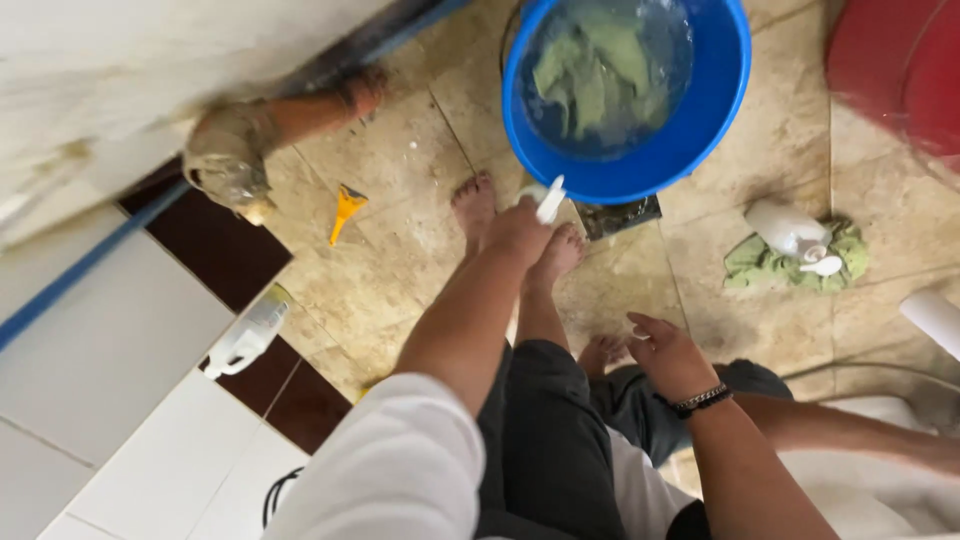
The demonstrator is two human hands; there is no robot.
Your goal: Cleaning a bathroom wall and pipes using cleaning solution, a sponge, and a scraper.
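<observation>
One blue plastic bucket, round, holding water and one soaked green cloth. Left hand just below bucket rim, grip clamped on one white plastic handle. Right hand well below bucket, fingers apart, holding nothing. Right of bucket: one white spray bottle lying on second green cloth. Left of bucket: one orange scraper, second white spray bottle. Floor beige stone tile.

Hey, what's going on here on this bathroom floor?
A barefoot person stands on a tiled floor. Their left hand holds a white handle beside a blue bucket with green cloth soaking in water. Their right hand hangs open and holds nothing. A white spray bottle lies on another green rag nearby.
</observation>
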